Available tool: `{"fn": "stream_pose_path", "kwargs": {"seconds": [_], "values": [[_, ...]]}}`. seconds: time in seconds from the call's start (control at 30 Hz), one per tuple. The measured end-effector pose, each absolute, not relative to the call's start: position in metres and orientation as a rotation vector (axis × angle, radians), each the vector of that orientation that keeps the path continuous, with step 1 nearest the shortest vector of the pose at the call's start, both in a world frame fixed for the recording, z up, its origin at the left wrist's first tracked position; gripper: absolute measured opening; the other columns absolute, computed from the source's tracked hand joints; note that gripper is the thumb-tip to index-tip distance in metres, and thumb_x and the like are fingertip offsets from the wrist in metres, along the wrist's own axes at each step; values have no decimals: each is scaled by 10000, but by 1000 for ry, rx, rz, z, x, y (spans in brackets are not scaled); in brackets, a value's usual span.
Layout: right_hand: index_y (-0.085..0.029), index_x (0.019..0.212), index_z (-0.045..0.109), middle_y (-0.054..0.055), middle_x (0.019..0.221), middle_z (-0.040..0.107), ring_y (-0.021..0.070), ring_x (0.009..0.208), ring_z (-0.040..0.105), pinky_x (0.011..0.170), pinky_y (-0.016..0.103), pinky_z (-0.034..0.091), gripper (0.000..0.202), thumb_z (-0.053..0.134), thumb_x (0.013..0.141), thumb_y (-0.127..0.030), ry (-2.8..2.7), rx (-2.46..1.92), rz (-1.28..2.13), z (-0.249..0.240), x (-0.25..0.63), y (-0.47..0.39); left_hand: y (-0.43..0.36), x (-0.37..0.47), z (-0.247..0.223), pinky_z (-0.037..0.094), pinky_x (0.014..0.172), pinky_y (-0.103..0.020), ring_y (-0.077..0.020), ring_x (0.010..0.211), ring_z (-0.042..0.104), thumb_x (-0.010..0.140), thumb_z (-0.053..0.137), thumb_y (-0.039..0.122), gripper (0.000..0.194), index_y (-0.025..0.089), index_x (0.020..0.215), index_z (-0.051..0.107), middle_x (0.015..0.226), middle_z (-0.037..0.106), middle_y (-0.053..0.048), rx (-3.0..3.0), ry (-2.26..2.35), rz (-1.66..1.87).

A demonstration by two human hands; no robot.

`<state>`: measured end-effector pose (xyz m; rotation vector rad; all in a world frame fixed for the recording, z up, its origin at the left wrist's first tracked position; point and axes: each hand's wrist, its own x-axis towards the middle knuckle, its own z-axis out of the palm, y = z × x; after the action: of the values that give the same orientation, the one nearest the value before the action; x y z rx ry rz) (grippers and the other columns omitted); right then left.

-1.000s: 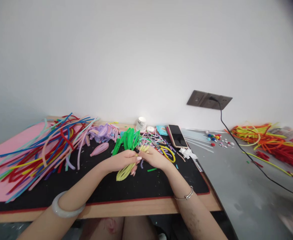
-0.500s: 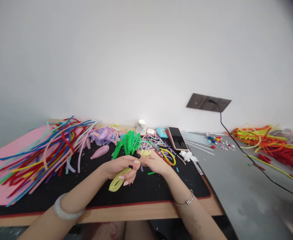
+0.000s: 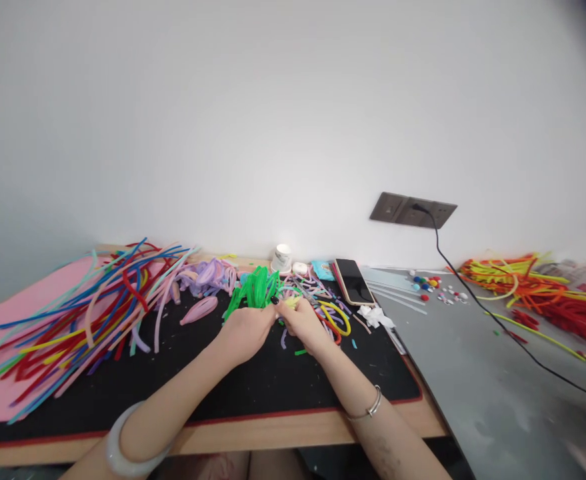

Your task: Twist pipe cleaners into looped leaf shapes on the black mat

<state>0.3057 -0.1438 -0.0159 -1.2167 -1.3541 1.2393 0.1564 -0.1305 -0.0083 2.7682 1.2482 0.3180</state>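
My left hand (image 3: 250, 333) and my right hand (image 3: 303, 327) meet over the black mat, fingers curled inward. A pale yellow pipe cleaner bundle (image 3: 291, 302) is pinched between them, with only its tips showing above my right hand; the rest is hidden behind my hands. My left hand's fingertips are out of sight behind its back. Just beyond my left hand lie looped green pipe cleaners (image 3: 255, 288). Left of them, a pink pipe cleaner loop (image 3: 199, 311) rests on the mat. Yellow pipe cleaner rings (image 3: 341, 319) lie to the right of my right hand.
Many loose coloured pipe cleaners (image 3: 97, 307) spread over a pink sheet (image 3: 47, 283) at the left. Along the back stand a paper cup (image 3: 282, 256) and a phone (image 3: 354, 281). A black cable (image 3: 477, 303) runs from the wall socket (image 3: 413, 209) across the grey table (image 3: 473, 373).
My left hand has turned so its back faces me, and the long yellow loops that hung below it are now hidden. Both hands remain together; the view has shifted slightly.
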Motion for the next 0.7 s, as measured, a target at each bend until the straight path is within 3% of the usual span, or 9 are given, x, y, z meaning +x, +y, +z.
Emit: {"fn": "stream_pose_path", "kwargs": {"seconds": [0.17,0.3,0.4,0.57,0.7], "values": [[-206,513,286,-98,407,210,37,357,128,356,207,103,334,459,771,-326,-1241,-1326,1297,-13,303,-145,-132,161,-5,450,588,-320,-271,702,660,908,255,201,315,124,978,553,759,673,-141,2873,1358,94],[-203,509,287,-103,394,221,31,342,125,345,198,100,270,433,731,-244,-1207,-1294,1360,-11,304,-144,-132,163,-6,442,571,-311,-271,695,656,932,225,295,353,132,1001,530,758,670,-143,2836,1343,118],[-194,519,342,-108,384,222,30,340,132,349,195,104,240,448,725,-259,-1239,-1271,1373,-11,307,-143,-130,161,-11,423,563,-303,-255,655,637,929,238,317,330,140,951,515,724,653,-119,2724,1282,259],[-191,518,349,-99,396,260,34,352,162,370,202,123,252,492,709,-271,-1293,-1189,1360,-13,310,-140,-122,159,-22,431,602,-253,-147,562,573,926,242,334,318,190,719,435,596,566,-5,2126,814,612],[-188,542,384,-87,427,279,49,382,209,399,214,152,293,527,741,-349,-1360,-1079,1251,-15,312,-138,-120,159,-15,444,607,-249,-137,585,569,885,362,421,329,171,700,472,629,576,-6,1728,626,656]]}}
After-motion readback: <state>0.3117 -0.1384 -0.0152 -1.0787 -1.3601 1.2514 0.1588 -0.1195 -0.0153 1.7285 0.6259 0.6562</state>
